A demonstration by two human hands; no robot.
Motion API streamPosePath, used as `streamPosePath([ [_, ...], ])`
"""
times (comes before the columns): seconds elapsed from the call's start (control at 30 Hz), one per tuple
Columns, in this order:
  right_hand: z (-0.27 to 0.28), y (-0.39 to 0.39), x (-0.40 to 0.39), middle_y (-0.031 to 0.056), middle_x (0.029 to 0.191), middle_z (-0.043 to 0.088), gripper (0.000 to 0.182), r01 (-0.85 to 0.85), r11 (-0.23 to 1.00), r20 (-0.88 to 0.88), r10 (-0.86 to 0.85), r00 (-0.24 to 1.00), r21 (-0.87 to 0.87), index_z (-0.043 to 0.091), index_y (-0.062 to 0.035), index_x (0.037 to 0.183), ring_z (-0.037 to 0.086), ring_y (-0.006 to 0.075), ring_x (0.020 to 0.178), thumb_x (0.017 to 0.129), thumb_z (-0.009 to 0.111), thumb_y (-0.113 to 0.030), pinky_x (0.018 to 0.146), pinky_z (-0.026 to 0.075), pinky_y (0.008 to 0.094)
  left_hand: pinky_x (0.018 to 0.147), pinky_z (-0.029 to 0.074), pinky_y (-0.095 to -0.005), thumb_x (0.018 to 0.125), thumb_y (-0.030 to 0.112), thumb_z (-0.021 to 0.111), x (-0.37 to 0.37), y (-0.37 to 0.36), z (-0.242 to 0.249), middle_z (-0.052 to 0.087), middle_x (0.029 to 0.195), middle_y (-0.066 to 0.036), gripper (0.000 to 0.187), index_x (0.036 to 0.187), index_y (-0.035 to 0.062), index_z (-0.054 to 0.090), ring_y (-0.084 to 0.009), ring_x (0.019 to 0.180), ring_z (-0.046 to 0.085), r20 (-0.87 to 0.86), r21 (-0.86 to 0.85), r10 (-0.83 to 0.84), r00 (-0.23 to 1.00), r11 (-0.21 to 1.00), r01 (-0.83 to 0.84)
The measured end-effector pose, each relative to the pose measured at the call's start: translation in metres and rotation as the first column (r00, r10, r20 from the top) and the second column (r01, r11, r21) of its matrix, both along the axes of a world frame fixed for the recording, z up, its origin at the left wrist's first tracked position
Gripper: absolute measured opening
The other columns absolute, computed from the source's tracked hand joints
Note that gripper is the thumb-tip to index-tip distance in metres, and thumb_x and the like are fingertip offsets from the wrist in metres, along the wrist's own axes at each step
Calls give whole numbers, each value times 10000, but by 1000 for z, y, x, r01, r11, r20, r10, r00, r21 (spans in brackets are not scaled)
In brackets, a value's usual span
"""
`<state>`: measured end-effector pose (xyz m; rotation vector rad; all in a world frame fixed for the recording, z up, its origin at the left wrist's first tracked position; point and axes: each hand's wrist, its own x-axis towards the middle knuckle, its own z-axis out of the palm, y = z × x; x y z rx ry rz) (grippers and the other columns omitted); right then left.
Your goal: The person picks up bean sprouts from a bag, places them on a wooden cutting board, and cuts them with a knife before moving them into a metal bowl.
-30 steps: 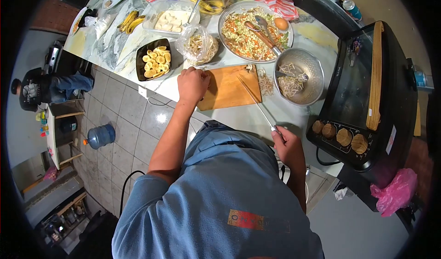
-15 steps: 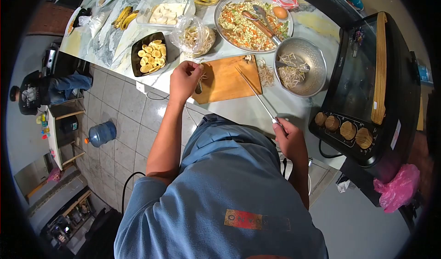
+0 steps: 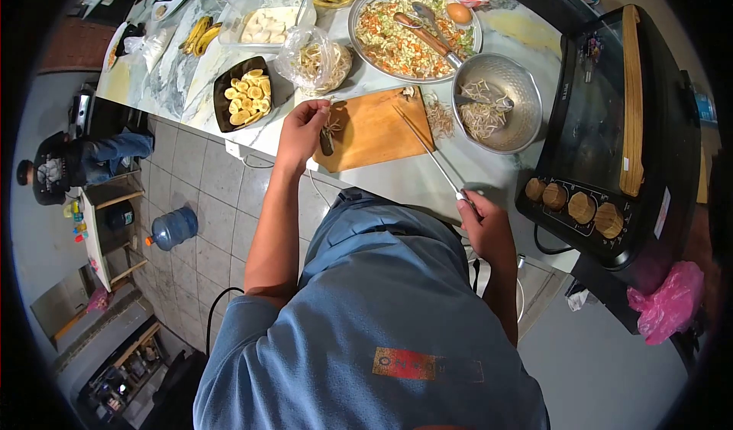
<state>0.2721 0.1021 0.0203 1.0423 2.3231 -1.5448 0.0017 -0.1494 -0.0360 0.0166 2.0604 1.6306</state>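
My left hand [image 3: 302, 132] is over the left end of a wooden cutting board [image 3: 374, 132], thumb and fingers pinched together. Whatever it pinches is too small to make out. A few bean sprouts [image 3: 331, 125] lie on the board just beside those fingers. My right hand [image 3: 484, 224] is closed around the handle of a long knife [image 3: 429, 152], seen nearly edge-on, its blade slanting up across the board's right part. More sprout bits [image 3: 439, 117] are scattered off the board's right edge. Right of them, a hammered metal saucepan [image 3: 523, 98] holds sprouts.
Behind the board stand a bag of sprouts [image 3: 314, 62] and a large round tray [image 3: 359, 48] of chopped vegetables with an egg [image 3: 458, 12]. A dark bowl of sliced bananas [image 3: 243, 98] is at left. An oven [image 3: 603, 125] borders the right; a person [image 3: 61, 163] is far left.
My left hand has shifted slightly left and stays pinched. My right hand and the knife have barely moved. The whole view has shifted a little.
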Motion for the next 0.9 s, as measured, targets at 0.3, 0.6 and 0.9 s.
streamPosePath([
  [0.3, 0, -1, -1, 157, 742, 684, 384, 11, 1000, 25, -10, 1000, -14, 672, 13, 1234, 594, 141, 624, 965, 666, -261, 625, 477, 308, 743, 499, -246, 971, 150, 701, 0, -8, 31, 721, 883, -30, 165, 1006, -10, 717, -71, 795, 626, -210, -276, -174, 962, 954, 112],
  [0.6, 1, -2, -2, 168, 752, 674, 359, -1, 1000, 35, 1, 999, 0, 678, -18, 1230, 607, 168, 629, 970, 658, -265, 635, 481, 320, 808, 517, -236, 959, 133, 723, 4, 14, 12, 748, 939, -43, 169, 1039, -15, 729, -90, 869, 677, -69, -137, -132, 989, 983, 122],
  [0.9, 3, -3, 1, 133, 739, 690, 349, 57, 998, 32, -58, 998, 25, 690, -24, 1221, 640, 164, 651, 975, 657, -269, 643, 496, 316, 606, 517, -325, 893, 292, 764, 20, 62, 2, 703, 692, -92, 237, 947, 62, 773, -204, 594, 663, -386, -421, -266, 883, 903, 87],
])
